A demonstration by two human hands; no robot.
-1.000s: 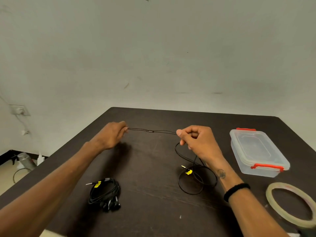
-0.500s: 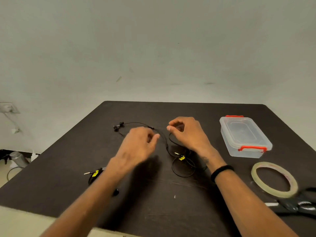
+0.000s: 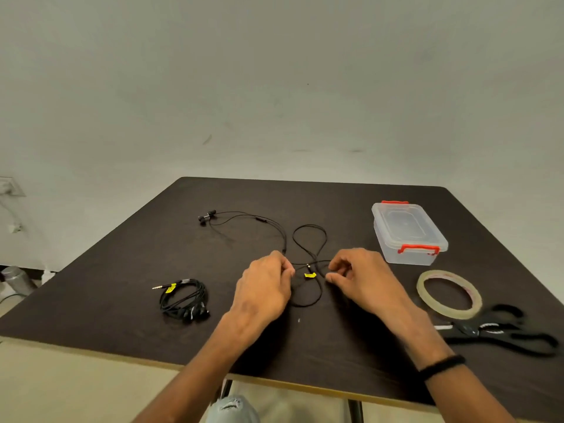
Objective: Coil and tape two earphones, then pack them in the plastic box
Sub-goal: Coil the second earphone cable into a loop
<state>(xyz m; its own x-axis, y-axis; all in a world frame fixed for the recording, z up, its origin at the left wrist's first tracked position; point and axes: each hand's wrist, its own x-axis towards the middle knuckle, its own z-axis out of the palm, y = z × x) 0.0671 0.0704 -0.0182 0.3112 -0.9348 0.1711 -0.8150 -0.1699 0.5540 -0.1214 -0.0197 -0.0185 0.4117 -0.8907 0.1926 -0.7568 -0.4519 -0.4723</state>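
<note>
Left hand (image 3: 265, 285) and right hand (image 3: 360, 279) each pinching loose earphone cable (image 3: 308, 236) on desk (image 3: 122, 270). Coiled earphone (image 3: 183, 299) lying left, well apart from plastic box (image 3: 409, 233).

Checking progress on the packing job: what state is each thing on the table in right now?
Loose earphone: uncoiled, cable sprawled on the table.
Bundled earphone: coiled, lying flat.
Plastic box: lid on, red clips down.
Tape roll: lying flat, untouched.
Scissors: lying closed.
Left hand: pinching the cable.
Right hand: pinching the cable.
</note>
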